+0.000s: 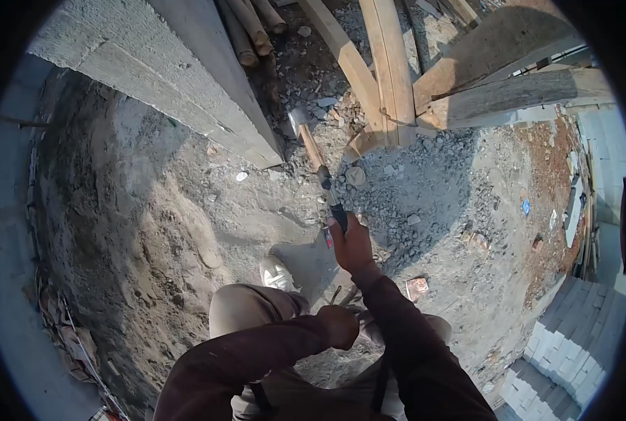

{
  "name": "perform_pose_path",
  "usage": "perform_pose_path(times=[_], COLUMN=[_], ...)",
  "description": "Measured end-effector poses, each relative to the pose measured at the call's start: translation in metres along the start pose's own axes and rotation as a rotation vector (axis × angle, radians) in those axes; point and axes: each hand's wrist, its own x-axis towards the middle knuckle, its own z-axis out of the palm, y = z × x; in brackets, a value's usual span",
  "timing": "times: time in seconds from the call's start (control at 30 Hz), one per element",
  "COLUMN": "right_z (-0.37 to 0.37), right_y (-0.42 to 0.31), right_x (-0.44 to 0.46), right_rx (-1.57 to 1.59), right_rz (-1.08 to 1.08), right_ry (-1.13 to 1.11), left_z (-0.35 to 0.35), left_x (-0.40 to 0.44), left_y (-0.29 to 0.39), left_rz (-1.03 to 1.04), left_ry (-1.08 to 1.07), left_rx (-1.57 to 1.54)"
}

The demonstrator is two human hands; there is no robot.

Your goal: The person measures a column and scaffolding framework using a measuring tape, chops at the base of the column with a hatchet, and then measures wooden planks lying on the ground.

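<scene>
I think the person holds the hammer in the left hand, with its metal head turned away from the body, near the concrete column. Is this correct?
One detail is wrong: the head view shows the hammer in the right hand, not the left hand. Its metal head is indeed turned away from the body, near the concrete column.

The ground (243,207) is bare earth with scattered rubble. A grey wall (4,210) bounds its left edge. Toward the far edge, a rough concrete column (165,77) stands left of converging timbers (390,63). Pale blocks (573,330) are stacked at the near right corner. Sunlight casts distinct shadows.
</scene>
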Motion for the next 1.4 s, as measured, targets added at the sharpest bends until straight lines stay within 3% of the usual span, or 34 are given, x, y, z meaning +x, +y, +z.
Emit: perform_pose_path(times=[0.1,0.23,0.3,0.33,0.37,0.43,0.53,0.67,0.8,0.83,0.87,0.9,0.97,1.03,1.1,1.17,1.33,1.37,1.4], right_z=[-0.002,0.051,0.125,0.161,0.190,0.217,0.162,0.071,0.097,0.125,0.157,0.178,0.160,0.126,0.087,0.070,0.074,0.080,0.099], right_y=[-0.050,-0.028,0.062,0.120,0.184,0.208,0.135,0.009,0.005,0.071,0.116,0.176,0.179,0.173,0.143,0.117,0.043,0.038,0.053], right_x=[0.068,0.128,0.128,0.111,0.101,0.102,0.108,0.132,0.127,0.117,0.092,0.081,0.094,0.103,0.116,0.118,0.119,0.120,0.117], right_rx=[0.204,0.537,0.483,0.230,-0.067,-0.273,-0.147,0.328,0.809,0.469,0.147,-0.271,-0.435,-0.584,-0.637,-0.623,0.253,0.422,0.374], right_rz=[-0.386,-0.735,-0.534,-0.223,0.018,0.166,0.175,-0.267,-0.524,-0.401,-0.089,0.082,0.205,0.245,0.194,0.142,-0.092,-0.146,-0.141], right_ry=[0.169,0.357,0.268,0.174,-0.062,-0.130,-0.063,0.262,0.338,0.192,0.197,-0.046,-0.168,-0.250,-0.220,-0.203,0.115,0.154,0.182], left_z=[0.023,0.055,0.050,0.049,0.049,0.044,0.065,0.106,0.134,0.128,0.109,0.094,0.080,0.076,0.056,0.033,0.068,0.053,0.044], left_x=[0.043,0.080,0.080,0.089,0.098,0.115,0.130,0.176,0.221,0.218,0.197,0.176,0.134,0.122,0.121,0.101,0.164,0.133,0.116], left_y=[-0.009,-0.014,-0.026,-0.031,-0.036,-0.053,-0.054,-0.066,-0.084,-0.087,-0.091,-0.090,-0.080,-0.071,-0.077,-0.072,-0.074,-0.064,-0.058], left_rz=[-0.021,-0.181,-0.216,-0.217,-0.212,-0.216,-0.162,-0.153,-0.181,-0.165,-0.120,-0.077,-0.107,-0.076,-0.009,0.069,-0.049,-0.022,0.007], left_ry=[0.106,0.232,0.281,0.152,0.023,-0.096,-0.106,-0.170,-0.281,-0.295,-0.301,-0.303,0.021,0.087,-0.086,-0.061,-0.287,-0.211,-0.134], left_rx=[0.051,0.133,0.140,0.172,0.202,0.263,0.287,0.310,0.365,0.362,0.324,0.287,0.270,0.247,0.292,0.473,0.425,0.460,0.497])
